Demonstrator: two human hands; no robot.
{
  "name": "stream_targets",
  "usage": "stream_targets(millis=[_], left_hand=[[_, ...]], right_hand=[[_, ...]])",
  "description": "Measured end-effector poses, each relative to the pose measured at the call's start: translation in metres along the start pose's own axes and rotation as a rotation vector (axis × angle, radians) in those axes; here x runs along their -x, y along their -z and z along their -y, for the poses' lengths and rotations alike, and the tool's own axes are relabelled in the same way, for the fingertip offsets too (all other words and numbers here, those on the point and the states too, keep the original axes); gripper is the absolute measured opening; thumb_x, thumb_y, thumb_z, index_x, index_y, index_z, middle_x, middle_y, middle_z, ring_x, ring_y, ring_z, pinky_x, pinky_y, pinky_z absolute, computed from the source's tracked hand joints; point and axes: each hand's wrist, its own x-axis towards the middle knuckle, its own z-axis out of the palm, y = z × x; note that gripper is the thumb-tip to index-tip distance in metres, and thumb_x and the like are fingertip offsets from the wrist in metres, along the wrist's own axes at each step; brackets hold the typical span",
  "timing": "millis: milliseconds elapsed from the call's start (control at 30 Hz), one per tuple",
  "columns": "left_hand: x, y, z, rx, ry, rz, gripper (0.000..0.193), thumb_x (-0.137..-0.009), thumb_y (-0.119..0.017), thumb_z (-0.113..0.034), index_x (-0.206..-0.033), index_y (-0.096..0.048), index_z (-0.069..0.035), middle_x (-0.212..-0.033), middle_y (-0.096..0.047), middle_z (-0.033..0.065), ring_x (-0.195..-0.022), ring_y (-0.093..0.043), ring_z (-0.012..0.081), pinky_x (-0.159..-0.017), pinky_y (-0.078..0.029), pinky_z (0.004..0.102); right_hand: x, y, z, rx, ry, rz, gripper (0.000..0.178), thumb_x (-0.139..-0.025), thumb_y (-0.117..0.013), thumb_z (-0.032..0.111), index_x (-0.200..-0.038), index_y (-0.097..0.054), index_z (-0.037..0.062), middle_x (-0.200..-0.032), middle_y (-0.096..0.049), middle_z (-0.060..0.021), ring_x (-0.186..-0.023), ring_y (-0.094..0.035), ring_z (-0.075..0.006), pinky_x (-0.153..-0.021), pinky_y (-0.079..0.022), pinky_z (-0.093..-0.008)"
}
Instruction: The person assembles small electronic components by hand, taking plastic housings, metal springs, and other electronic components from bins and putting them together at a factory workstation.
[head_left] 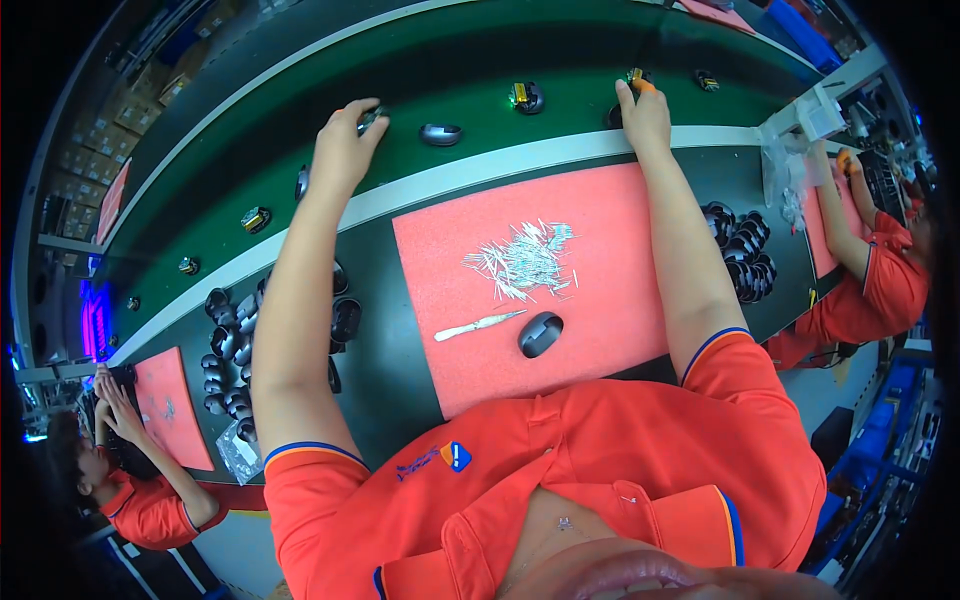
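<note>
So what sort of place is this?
Probably an electronics assembly line: what looks like a green conveyor belt carries small electronic units, and co-workers in red shirts are beside pink foam mats.

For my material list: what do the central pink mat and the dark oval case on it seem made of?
Pink mat: probably foam, matte, by its dull, grainy surface. Dark oval case: likely plastic, glossy, by its light reflections; coated metal possible.

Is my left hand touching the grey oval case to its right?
Apart: the head view shows green surface between your left hand and the grey oval case.
</note>
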Motion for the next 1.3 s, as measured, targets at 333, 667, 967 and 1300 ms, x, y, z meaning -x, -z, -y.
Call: stream_targets(millis=[333,667,967,1300], left_hand=[[0.051,-0.055,-0.108,1.53,0.411,0.061,0.039,-0.095,-0.056,-0.025,-0.127,-0.05,-0.004,-0.11,-0.057,0.0062,-0.1,-0.057,0.0125,-0.089,-0.047,0.0289],[0.063,-0.079,-0.09,1.667,0.436,0.01,0.037,-0.097,-0.05,-0.025,-0.128,-0.045,-0.005,-0.117,-0.055,0.0105,-0.106,-0.058,0.019,-0.091,-0.047,0.0307],[0.064,-0.075,-0.094,1.552,0.418,0.066,0.037,-0.098,-0.049,-0.028,-0.127,-0.047,-0.006,-0.11,-0.057,0.0089,-0.097,-0.061,0.017,-0.085,-0.049,0.0285],[0.068,-0.086,-0.095,1.603,0.469,-0.027,0.047,-0.092,-0.06,-0.021,-0.13,-0.042,0.0,-0.114,-0.056,0.0116,-0.104,-0.056,0.0127,-0.088,-0.048,0.0266]], right_hand=[[-0.006,-0.011,-0.01,-0.192,-0.006,0.094,0.046,-0.094,-0.044,0.04,-0.118,-0.06,0.0035,-0.112,-0.06,-0.0233,-0.105,-0.057,-0.0386,-0.092,-0.044,-0.0428],[0.0,0.003,0.022,0.212,-0.229,0.28,0.049,-0.091,-0.046,0.051,-0.114,-0.065,0.0111,-0.122,-0.056,-0.0113,-0.116,-0.051,-0.0295,-0.098,-0.035,-0.0448],[-0.009,-0.021,0.027,0.055,-0.187,0.213,0.048,-0.088,-0.058,0.045,-0.121,-0.058,0.0107,-0.109,-0.065,-0.0116,-0.104,-0.06,-0.0259,-0.093,-0.04,-0.0403],[0.051,0.04,0.096,-1.043,-0.133,0.744,0.047,-0.098,-0.046,0.03,-0.14,-0.04,0.0095,-0.11,-0.061,-0.0074,-0.088,-0.063,-0.0143,-0.075,-0.048,-0.0244]])
